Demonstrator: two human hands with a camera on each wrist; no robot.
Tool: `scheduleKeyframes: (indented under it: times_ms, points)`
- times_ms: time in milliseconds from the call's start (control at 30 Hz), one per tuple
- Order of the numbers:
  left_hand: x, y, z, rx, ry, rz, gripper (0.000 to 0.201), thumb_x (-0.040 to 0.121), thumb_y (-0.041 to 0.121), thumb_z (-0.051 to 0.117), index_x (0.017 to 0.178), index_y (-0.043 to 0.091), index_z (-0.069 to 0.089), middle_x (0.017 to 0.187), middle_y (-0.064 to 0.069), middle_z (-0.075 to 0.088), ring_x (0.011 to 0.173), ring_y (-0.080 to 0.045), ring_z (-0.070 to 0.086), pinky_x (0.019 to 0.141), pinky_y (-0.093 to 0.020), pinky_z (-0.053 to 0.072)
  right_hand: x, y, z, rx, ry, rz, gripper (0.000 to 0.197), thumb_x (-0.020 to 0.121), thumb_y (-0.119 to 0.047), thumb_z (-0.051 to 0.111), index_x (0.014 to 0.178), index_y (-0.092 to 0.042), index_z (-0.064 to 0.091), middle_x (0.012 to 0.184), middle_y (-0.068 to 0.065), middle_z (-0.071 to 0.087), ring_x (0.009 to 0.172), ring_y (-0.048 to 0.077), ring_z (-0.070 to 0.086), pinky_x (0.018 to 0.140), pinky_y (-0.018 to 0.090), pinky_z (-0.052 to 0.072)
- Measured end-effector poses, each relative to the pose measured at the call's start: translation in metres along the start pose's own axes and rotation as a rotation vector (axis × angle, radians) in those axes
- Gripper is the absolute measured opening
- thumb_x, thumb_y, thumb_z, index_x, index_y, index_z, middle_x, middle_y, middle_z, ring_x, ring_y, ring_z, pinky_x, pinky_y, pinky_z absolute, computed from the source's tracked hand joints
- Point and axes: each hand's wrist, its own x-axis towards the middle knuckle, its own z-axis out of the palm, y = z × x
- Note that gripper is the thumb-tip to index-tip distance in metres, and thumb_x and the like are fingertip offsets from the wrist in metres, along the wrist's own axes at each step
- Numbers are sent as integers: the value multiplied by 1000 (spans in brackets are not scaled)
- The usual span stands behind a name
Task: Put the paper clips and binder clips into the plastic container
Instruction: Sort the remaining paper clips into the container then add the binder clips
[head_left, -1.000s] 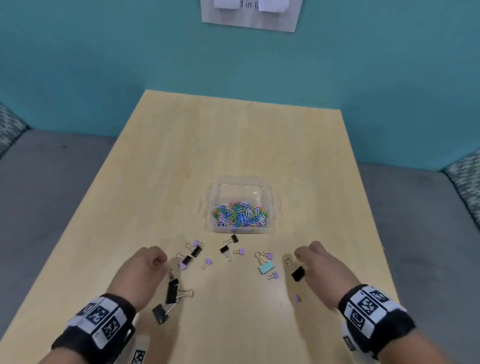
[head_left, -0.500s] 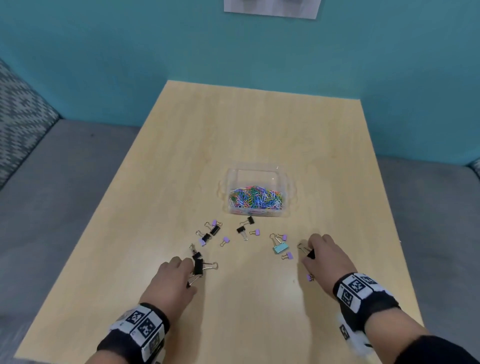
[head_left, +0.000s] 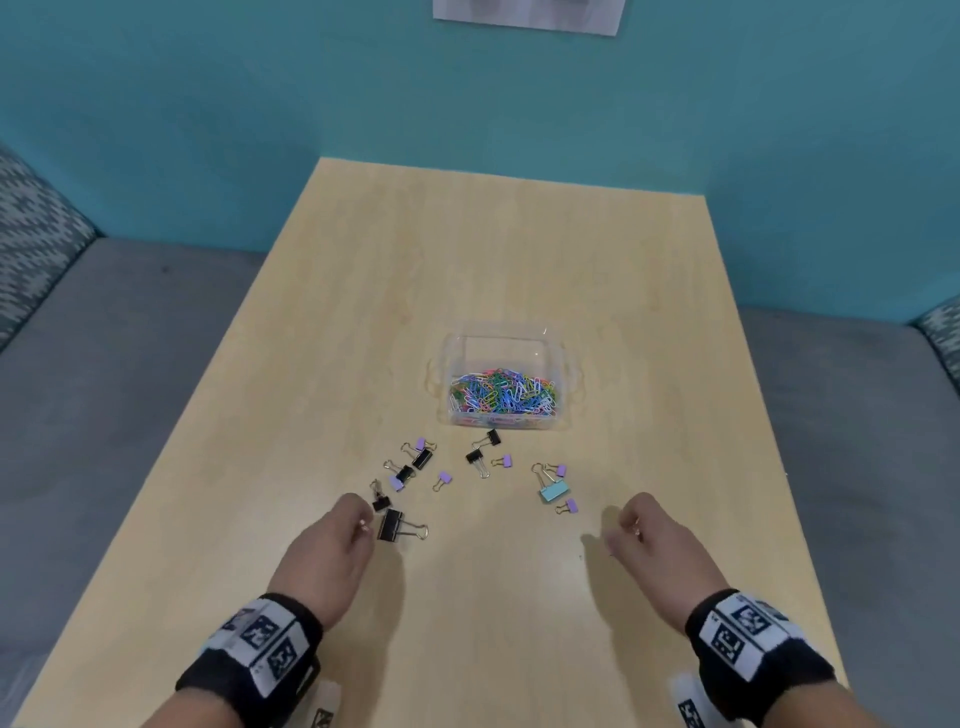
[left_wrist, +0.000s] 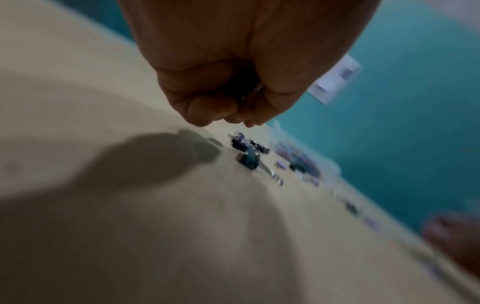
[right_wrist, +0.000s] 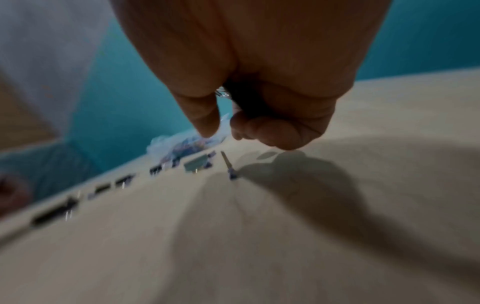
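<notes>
The clear plastic container (head_left: 503, 340) sits mid-table with a heap of coloured paper clips (head_left: 501, 397) inside. In front of it lie several loose binder clips: black ones (head_left: 422, 458), small purple ones (head_left: 443, 478) and a light blue one (head_left: 554, 491). My left hand (head_left: 359, 524) is curled just left of a large black binder clip (head_left: 390, 525). In the left wrist view the left hand (left_wrist: 233, 115) is a fist with a metal glint inside it. My right hand (head_left: 629, 530) hovers right of the blue clip and grips a black binder clip (right_wrist: 244, 98).
The wooden table (head_left: 509, 249) runs back to a teal wall. Grey cushions lie off both side edges. A small purple clip (right_wrist: 232, 173) lies on the table under my right hand. My wrists carry black bands with printed markers.
One large black clip and the black clip on the right are gone from the table, now inside my hands. Both hands have closed and lifted slightly; the camera view shifted.
</notes>
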Motion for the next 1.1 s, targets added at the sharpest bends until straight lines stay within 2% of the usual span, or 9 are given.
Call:
scheduleKeyframes:
  times_ms: [100, 200, 367, 500, 600, 667, 733, 1000, 1100]
  points:
    - [5, 10, 0, 294, -164, 178, 23, 87, 40, 50, 106, 33, 40, 87, 10, 57, 79, -14, 53, 67, -31, 45, -2, -4, 11, -277, -69, -62, 28, 89, -51, 51, 88, -27, 36, 72, -6, 58, 59, 12, 53, 53, 30, 41]
    - [15, 16, 1, 429, -266, 215, 38, 87, 40, 48, 120, 31, 32, 100, 5, 56, 88, -18, 52, 73, -33, 46, 6, -2, 20, -371, -76, -77, 22, 93, -40, 43, 81, -27, 31, 68, -4, 55, 60, 17, 54, 53, 32, 42]
    - [26, 18, 1, 403, -352, 198, 24, 89, 37, 50, 99, 23, 33, 89, 4, 49, 79, -19, 51, 64, -31, 37, 16, -5, 13, -377, -146, -85, 14, 92, -30, 39, 79, -25, 36, 68, 1, 57, 56, 16, 49, 53, 31, 39]
    - [33, 24, -2, 384, -395, 178, 32, 82, 46, 52, 92, 24, 31, 82, 7, 47, 79, -20, 50, 63, -31, 35, 42, -25, -14, -279, -54, -100, 8, 83, -25, 43, 75, -25, 41, 61, 2, 55, 52, 15, 46, 51, 31, 38]
    - [57, 46, -16, 228, -309, 159, 34, 76, 50, 59, 90, 25, 39, 75, 6, 56, 64, -11, 49, 54, -20, 36, 78, -56, -39, -245, -14, -157, 12, 86, -22, 45, 78, -24, 54, 65, -1, 60, 59, 15, 54, 55, 31, 44]
    - [85, 64, -27, 133, -217, 167, 35, 72, 51, 62, 86, 26, 42, 69, 5, 61, 56, -9, 53, 52, -22, 41, 105, -82, -51, -221, 1, -198, 18, 90, -21, 44, 77, -21, 56, 68, 0, 62, 60, 18, 56, 55, 33, 45]
    - [120, 87, -34, 134, -154, 191, 32, 72, 48, 63, 82, 28, 41, 68, 3, 64, 58, -11, 58, 54, -29, 47, 132, -107, -57, -161, -13, -216, 19, 91, -19, 43, 80, -16, 58, 72, 3, 64, 57, 17, 54, 52, 30, 42]
    - [225, 162, -19, 157, -54, 167, 28, 79, 34, 66, 86, 20, 43, 73, 2, 57, 62, -13, 53, 48, -27, 36, 216, -164, -38, -67, 4, -170, 13, 88, -14, 51, 86, -12, 64, 86, 8, 66, 73, 24, 59, 66, 31, 49]
    - [237, 162, -8, 120, -57, 149, 35, 77, 34, 68, 102, 19, 49, 82, 1, 61, 70, -17, 58, 55, -29, 43, 221, -167, -33, -17, 7, -146, 16, 84, -24, 58, 97, -16, 62, 92, 5, 66, 77, 24, 62, 68, 32, 51]
